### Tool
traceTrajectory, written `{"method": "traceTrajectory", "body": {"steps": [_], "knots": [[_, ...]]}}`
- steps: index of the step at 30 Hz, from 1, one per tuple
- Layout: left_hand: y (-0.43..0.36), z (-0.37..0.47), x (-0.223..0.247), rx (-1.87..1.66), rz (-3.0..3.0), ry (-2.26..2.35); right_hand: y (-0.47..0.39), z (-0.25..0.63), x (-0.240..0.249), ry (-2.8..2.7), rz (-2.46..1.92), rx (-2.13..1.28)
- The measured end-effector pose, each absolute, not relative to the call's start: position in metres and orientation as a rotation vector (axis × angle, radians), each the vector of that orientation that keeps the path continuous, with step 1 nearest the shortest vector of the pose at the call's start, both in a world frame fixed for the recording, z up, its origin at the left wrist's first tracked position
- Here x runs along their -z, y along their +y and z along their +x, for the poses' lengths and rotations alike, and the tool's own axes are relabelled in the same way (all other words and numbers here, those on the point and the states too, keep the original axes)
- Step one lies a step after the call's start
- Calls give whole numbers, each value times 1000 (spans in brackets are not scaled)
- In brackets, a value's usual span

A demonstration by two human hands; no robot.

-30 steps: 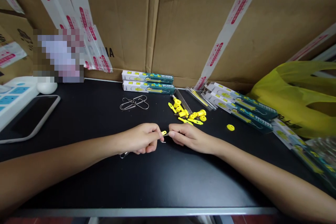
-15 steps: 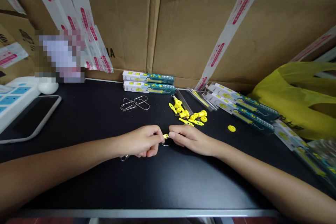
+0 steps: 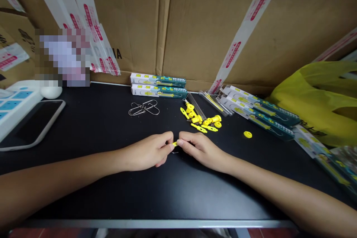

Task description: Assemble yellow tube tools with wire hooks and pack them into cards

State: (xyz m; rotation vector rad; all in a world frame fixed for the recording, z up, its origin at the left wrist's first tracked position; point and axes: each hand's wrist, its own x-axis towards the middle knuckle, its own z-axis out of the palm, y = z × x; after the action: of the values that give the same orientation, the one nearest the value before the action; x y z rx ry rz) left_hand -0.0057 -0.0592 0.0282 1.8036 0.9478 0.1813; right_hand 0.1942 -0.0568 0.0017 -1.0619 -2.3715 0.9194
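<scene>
Near the middle of the black table (image 3: 156, 197), my left hand (image 3: 154, 150) pinches a small yellow piece (image 3: 174, 144). From the right, the thumb and fingers of my right hand (image 3: 202, 148) close on the same piece, so most of it is hidden. A thin metal wire end (image 3: 174, 152) shows just below, between the hands. Beyond them lies a loose group of yellow plastic parts (image 3: 196, 119) with small dark springs. Bent metal hooks (image 3: 143, 108) rest to the left of that group.
Two printed boxes (image 3: 158, 92) lie at the back; more boxes (image 3: 259, 113) are at the right beside a yellow bag (image 3: 304, 100). Clear tubes (image 3: 216, 103) lie between them. A yellow ring (image 3: 247, 134) sits apart. A phone (image 3: 32, 124) and power strip (image 3: 16, 98) are at left.
The metal loop seen beneath my left hand is now out of sight. Both hands keep their pinch on the yellow piece, with only slight finger movement. The view has shifted a little.
</scene>
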Motion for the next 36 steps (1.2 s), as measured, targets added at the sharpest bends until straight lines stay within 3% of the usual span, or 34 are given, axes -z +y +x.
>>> {"method": "traceTrajectory", "body": {"steps": [7, 21, 30, 36], "knots": [[-63, -7, -26, -158, 2275, 1117, -60, 191, 1, -2388, -1064, -814], [-64, -6, -19, -139, 2352, 1138, -58, 192, 0, -2362, -1062, -856], [-61, -2, -17, -302, 1803, 992, -52, 195, 2, -2300, -1060, -950], [-57, -5, -17, -316, 1860, 985, -50, 199, -2, -2375, -988, -997]]}}
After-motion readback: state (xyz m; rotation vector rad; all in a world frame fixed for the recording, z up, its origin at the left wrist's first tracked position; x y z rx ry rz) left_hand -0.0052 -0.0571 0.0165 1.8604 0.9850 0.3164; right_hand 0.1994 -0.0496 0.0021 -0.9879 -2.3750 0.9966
